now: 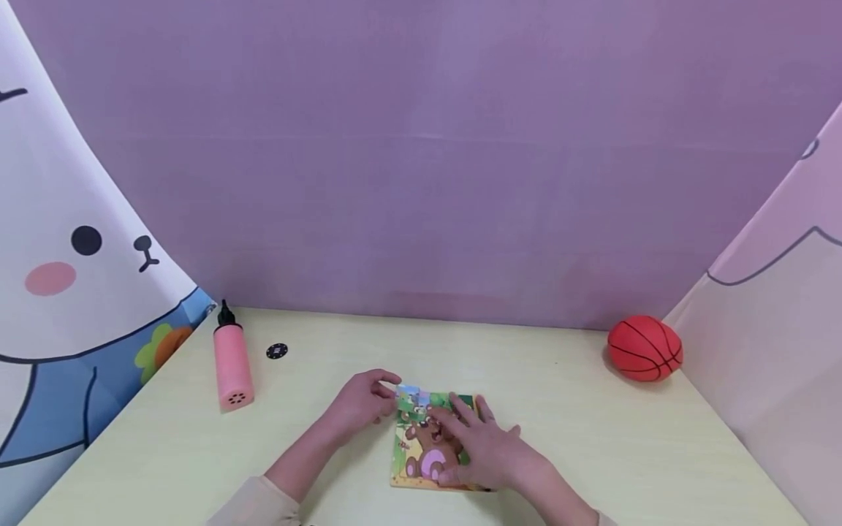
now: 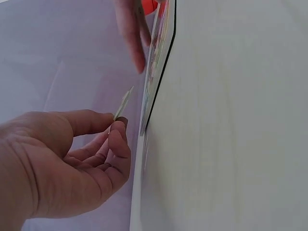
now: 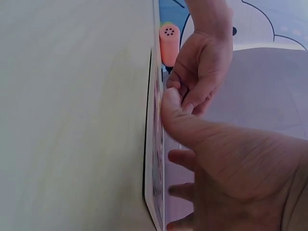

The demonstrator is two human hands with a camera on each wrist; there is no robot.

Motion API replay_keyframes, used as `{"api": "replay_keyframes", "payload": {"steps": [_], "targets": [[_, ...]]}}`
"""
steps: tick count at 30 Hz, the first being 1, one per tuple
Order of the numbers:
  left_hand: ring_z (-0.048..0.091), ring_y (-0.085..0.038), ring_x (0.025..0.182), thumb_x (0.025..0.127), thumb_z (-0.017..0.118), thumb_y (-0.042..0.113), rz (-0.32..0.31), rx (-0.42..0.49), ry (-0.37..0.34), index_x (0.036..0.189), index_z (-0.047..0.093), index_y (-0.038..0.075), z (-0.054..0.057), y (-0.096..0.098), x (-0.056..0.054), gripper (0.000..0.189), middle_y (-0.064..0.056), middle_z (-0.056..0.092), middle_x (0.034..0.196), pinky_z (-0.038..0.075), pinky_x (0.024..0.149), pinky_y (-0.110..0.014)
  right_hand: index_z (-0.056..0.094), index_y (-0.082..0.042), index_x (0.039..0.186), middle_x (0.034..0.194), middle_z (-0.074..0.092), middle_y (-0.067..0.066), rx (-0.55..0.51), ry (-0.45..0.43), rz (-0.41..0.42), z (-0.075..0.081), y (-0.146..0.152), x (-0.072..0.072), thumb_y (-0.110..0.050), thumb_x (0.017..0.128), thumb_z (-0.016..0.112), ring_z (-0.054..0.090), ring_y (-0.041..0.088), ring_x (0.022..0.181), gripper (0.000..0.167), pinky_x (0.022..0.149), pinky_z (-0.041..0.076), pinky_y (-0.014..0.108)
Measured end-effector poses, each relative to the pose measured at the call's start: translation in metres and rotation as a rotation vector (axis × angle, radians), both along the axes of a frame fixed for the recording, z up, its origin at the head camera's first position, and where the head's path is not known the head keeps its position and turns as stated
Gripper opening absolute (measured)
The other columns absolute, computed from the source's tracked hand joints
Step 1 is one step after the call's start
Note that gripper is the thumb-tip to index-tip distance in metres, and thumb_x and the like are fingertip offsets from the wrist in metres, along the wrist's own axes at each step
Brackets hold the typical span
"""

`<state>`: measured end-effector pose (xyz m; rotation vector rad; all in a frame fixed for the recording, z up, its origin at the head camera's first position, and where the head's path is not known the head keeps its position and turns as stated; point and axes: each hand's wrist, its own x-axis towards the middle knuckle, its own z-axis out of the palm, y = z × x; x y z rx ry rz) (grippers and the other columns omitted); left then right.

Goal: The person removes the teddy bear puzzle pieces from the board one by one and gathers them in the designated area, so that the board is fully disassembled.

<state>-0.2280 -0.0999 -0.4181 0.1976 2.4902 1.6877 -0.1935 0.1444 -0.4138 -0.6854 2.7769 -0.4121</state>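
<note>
A jigsaw puzzle (image 1: 416,454) with a brown bear picture lies flat near the table's front. My left hand (image 1: 360,403) is at its upper left corner, pinching a thin puzzle piece (image 2: 123,103) between thumb and fingertips. From the head view, this piece overlaps the corner of the picture; the left wrist view shows it tilted and raised off the puzzle. My right hand (image 1: 492,447) spreads its fingers over the puzzle's right side, covering part of the bear. In the right wrist view its thumb (image 3: 172,103) is close over the puzzle's face.
A pink hand pump (image 1: 233,365) with a black nozzle lies at the left, beside a round black chip (image 1: 277,351). At the right back edge sits a red toy basketball (image 1: 645,348). Purple cloth (image 1: 421,183) hangs behind the table, with printed cloths at both sides.
</note>
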Motion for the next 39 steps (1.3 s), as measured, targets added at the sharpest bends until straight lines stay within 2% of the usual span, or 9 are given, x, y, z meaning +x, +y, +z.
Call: {"api": "replay_keyframes", "payload": {"steps": [4,7,15,20,34,39], "targets": [[0.061,-0.019,0.077,0.086,0.069,-0.005,0.011,-0.003,-0.006,0.124,0.062,-0.004,0.0,-0.003,0.0,0.039,-0.01,0.066,0.093,0.053,0.062,-0.034,0.036,-0.034,0.157,0.168,0.017,0.008,-0.02,0.02,-0.025,0.005,0.005,-0.001,-0.065,0.08,0.073,0.012,0.053,0.147,0.092,0.083,0.022,0.091],[0.061,-0.02,0.077,0.086,0.07,-0.004,0.019,-0.011,-0.011,0.124,0.062,-0.003,-0.001,-0.006,0.0,0.039,-0.009,0.066,0.093,0.053,0.063,-0.034,0.039,-0.03,0.156,0.167,0.018,0.008,0.005,0.016,-0.061,0.008,0.01,-0.001,-0.065,0.075,0.076,0.011,0.053,0.148,0.096,0.086,0.019,0.091],[0.061,-0.02,0.079,0.087,0.071,-0.002,0.041,-0.031,-0.033,0.125,0.063,-0.001,-0.004,-0.013,0.0,0.039,-0.009,0.065,0.095,0.054,0.064,-0.034,0.034,-0.028,0.159,0.169,0.014,0.004,0.064,-0.108,-0.098,0.007,0.016,-0.004,-0.061,0.07,0.081,0.012,0.054,0.147,0.106,0.085,0.02,0.091],[0.06,-0.021,0.077,0.087,0.071,-0.003,0.035,-0.024,-0.032,0.125,0.063,-0.001,-0.004,-0.02,0.003,0.039,-0.009,0.065,0.094,0.053,0.063,-0.033,0.034,-0.028,0.159,0.169,0.013,0.004,0.045,-0.116,-0.108,0.007,0.015,-0.004,-0.057,0.069,0.084,0.012,0.054,0.147,0.107,0.083,0.02,0.092],[0.06,-0.022,0.078,0.088,0.069,-0.006,0.076,-0.016,-0.044,0.127,0.063,-0.002,-0.006,-0.054,0.008,0.04,-0.009,0.065,0.095,0.053,0.062,-0.031,0.034,-0.021,0.159,0.168,0.014,0.004,0.071,-0.111,-0.124,0.006,0.013,-0.005,-0.056,0.067,0.086,0.013,0.053,0.147,0.112,0.083,0.022,0.091],[0.058,-0.02,0.077,0.089,0.07,-0.003,0.094,-0.048,-0.048,0.127,0.063,-0.001,-0.006,-0.068,0.011,0.039,-0.008,0.065,0.095,0.052,0.06,-0.031,0.034,-0.021,0.159,0.169,0.014,0.004,0.064,-0.115,-0.127,0.006,0.013,-0.005,-0.056,0.066,0.085,0.012,0.053,0.147,0.112,0.083,0.021,0.091]]}}
